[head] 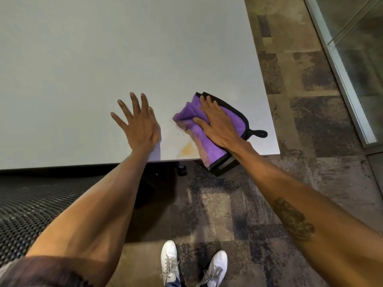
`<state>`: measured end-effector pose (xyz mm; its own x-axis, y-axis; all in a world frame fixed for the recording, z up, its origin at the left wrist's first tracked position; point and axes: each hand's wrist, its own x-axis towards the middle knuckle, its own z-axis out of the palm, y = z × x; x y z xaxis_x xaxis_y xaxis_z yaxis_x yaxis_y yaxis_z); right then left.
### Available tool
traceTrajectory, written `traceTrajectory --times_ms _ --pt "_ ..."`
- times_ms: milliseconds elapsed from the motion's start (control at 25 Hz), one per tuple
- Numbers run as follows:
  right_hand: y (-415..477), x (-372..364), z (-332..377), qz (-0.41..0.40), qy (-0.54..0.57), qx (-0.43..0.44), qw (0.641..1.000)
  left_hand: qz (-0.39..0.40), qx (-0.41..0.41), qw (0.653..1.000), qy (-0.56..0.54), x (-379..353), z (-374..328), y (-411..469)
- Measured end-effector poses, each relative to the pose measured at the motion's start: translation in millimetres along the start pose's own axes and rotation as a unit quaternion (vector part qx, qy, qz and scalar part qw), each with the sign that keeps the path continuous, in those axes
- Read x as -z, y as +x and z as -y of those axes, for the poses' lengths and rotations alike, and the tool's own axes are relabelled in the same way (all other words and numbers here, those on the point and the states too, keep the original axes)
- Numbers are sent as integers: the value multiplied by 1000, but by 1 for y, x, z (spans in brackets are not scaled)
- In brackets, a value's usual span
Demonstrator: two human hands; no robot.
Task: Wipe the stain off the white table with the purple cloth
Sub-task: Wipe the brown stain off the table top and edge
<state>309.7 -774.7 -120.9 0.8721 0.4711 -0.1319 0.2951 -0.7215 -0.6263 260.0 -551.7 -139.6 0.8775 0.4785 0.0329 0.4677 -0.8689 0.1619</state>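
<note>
Right hand (217, 125) presses flat, fingers spread, on top of the purple cloth (209, 150), pinning it to the white table (103, 59) near the front edge; no real grip, palm down. Cloth is bunched, black-trimmed, one end hanging over the table edge. Left hand (137, 123) lies open and flat on the table, holding nothing. Orange stain (186, 150) sits between the hands, just beside the cloth's soiled edge.

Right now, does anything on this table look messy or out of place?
Yes. An orange-yellow stain sits near the white table's front edge, left of the purple cloth. The cloth's near end overhangs that edge, and its left edge looks soiled.
</note>
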Motion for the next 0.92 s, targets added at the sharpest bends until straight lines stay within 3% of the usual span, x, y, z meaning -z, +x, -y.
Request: traceTrajectory --times_ms 160,280,520,640,760,920 --pt "-6 -3 4 9 -23 35 999 5 1 1000 -6 -2 0 0" --pt "-17 -9 7 -11 0 -8 1000 8 -2 1000 -21 -2 2 1" --pt "-39 -50 47 -189 86 -169 964 6 1 1000 -16 -2 1 -2" --pt "-24 -65 73 -250 35 -210 944 18 9 999 -35 2 2 3" --pt "-9 -70 76 -253 -42 -250 934 41 38 994 -93 9 1 8" --pt "-5 -70 77 -231 -89 -253 935 43 65 994 -70 10 4 6"
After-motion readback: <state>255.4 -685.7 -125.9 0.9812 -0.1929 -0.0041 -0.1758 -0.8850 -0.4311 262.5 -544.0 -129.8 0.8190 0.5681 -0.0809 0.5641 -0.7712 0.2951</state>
